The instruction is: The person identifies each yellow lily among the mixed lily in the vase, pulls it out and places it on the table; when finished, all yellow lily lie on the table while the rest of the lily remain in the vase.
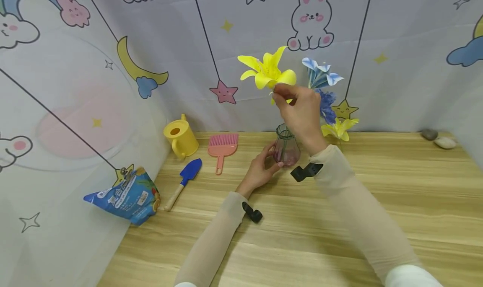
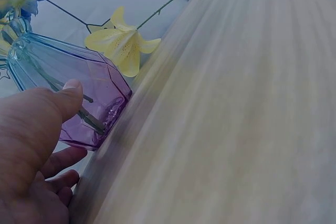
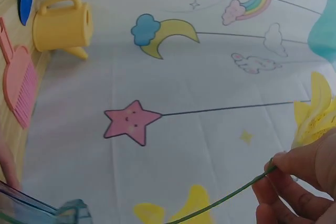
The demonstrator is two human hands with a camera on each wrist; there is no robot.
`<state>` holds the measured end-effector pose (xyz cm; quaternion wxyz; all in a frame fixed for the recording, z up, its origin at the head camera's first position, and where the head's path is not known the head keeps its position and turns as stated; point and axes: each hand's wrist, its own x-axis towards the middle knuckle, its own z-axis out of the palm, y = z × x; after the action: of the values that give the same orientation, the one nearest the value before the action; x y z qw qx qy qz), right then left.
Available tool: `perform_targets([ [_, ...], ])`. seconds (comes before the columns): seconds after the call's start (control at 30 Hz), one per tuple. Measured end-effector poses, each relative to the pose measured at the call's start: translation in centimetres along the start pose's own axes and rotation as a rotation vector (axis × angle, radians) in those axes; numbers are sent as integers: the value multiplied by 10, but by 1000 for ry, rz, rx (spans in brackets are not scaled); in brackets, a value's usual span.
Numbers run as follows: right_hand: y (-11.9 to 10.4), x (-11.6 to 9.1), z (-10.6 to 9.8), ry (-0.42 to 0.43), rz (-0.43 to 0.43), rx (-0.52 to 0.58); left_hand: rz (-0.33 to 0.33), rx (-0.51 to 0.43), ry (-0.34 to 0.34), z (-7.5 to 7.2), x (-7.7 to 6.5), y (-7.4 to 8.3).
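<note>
In the head view my right hand [image 1: 302, 111] pinches a yellow lily [image 1: 268, 71] just below its bloom, above the table. Its green stem [image 3: 226, 198] slants down-left from my fingertips in the right wrist view. My left hand [image 1: 260, 169] holds the base of a glass vase [image 2: 86, 85], thumb on one side and fingers round the other. The glass fades from teal at the neck to purple at the bottom, and cut stems stand inside. Behind my right hand are a pale blue flower [image 1: 320, 74], a darker blue bloom [image 1: 326, 104] and another yellow lily [image 1: 341, 130].
Left of the vase lie a pink dustpan brush [image 1: 222, 146] and a blue trowel [image 1: 191, 169], near a yellow watering can [image 1: 185, 138]. A clipped blue bag [image 1: 132, 199] leans by the left wall. Stones [image 1: 445, 142] sit at the back right.
</note>
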<state>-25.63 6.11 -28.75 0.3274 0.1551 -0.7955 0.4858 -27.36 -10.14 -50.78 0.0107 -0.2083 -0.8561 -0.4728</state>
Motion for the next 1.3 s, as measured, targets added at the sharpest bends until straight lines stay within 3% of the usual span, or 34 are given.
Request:
perform_targets([
  [0.3,-12,16,-23,19,20,-45,-4,10,-3,0,0,2],
  [0.6,-3,22,-52,70,18,-88,-3,-2,9,2,0,1],
  [1.3,73,-9,-144,201,325,-240,-27,-16,-1,3,1,2],
])
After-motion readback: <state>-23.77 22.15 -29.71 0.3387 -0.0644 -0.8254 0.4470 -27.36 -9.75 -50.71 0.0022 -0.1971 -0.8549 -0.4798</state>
